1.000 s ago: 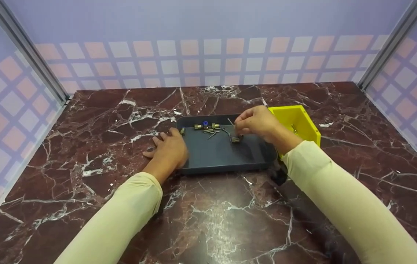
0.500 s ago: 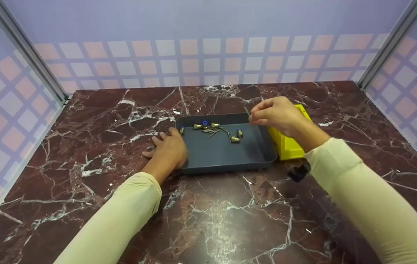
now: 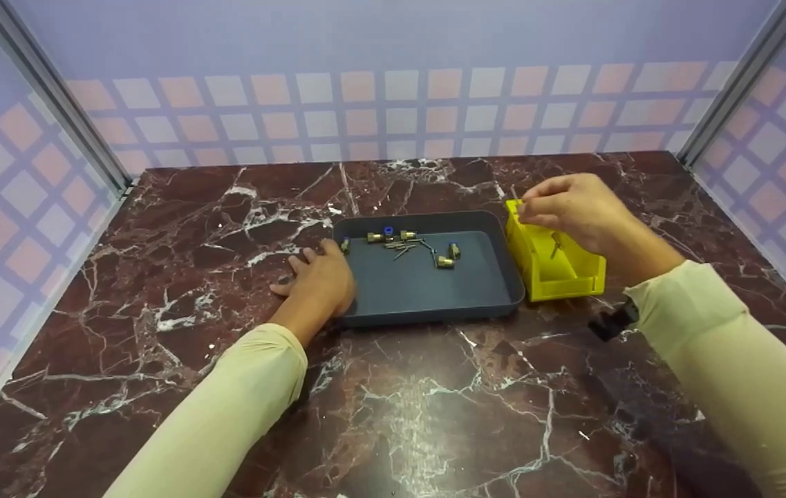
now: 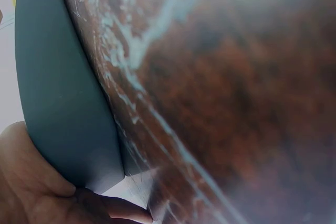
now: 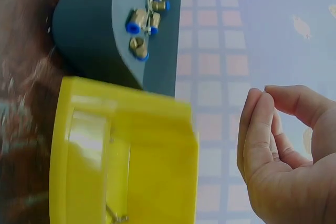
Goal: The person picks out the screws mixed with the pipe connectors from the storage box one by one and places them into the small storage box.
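In the head view my right hand (image 3: 576, 211) is raised over the yellow bin (image 3: 569, 287), thumb and fingertips pinching a thin metal pin (image 3: 513, 192). In the right wrist view the pinched fingertips (image 5: 262, 98) hide the pin. My left hand (image 3: 316, 280) rests against the left side of the dark grey tray (image 3: 427, 318), its fingers spread. Brass push-in fittings with blue collars, such as one fitting (image 3: 445, 263), lie in the tray among several thin pins (image 3: 403, 250). Inside the bin lie small metal pieces (image 3: 557, 243).
The bin stands against the tray's right side on a dark red marbled table (image 3: 393, 401). A tiled-pattern wall panel (image 3: 399, 111) closes off the back, with side panels at left and right. A black wrist camera (image 3: 614, 321) hangs under my right sleeve.
My right hand has moved right and up from over the tray to over the yellow bin, carrying the thin pin. The left hand and the tray have stayed in place.
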Demonstrator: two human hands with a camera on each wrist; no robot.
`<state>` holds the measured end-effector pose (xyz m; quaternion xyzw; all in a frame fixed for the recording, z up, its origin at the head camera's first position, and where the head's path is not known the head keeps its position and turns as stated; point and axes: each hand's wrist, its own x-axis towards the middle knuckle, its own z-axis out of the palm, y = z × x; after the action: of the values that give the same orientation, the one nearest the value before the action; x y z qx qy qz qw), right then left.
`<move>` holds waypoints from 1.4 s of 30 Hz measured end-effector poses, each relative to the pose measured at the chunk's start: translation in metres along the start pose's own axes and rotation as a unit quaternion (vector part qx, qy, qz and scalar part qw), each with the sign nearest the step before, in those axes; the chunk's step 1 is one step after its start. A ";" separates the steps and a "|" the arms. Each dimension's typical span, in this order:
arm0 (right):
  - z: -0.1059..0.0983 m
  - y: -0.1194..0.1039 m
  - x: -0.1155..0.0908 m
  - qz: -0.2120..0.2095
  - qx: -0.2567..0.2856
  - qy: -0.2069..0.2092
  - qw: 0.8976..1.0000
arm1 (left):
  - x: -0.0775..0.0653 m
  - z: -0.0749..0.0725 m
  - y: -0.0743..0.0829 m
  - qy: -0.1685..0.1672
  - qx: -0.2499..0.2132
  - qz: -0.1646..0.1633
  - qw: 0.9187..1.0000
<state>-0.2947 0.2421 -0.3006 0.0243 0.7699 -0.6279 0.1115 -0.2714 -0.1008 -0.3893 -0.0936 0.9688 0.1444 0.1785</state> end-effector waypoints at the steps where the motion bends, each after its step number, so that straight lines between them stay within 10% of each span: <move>1: -0.004 0.001 0.000 -0.001 0.002 0.001 1.000 | 0.000 0.000 0.000 0.001 0.001 0.001 1.000; 42: -0.044 0.035 0.004 0.026 -0.058 0.038 0.997 | -0.001 -0.001 0.000 -0.005 -0.006 0.001 1.000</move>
<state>-0.2991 0.2919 -0.3267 0.0615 0.8080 -0.5774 0.1000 -0.2710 -0.1013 -0.3884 -0.0928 0.9671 0.1510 0.1824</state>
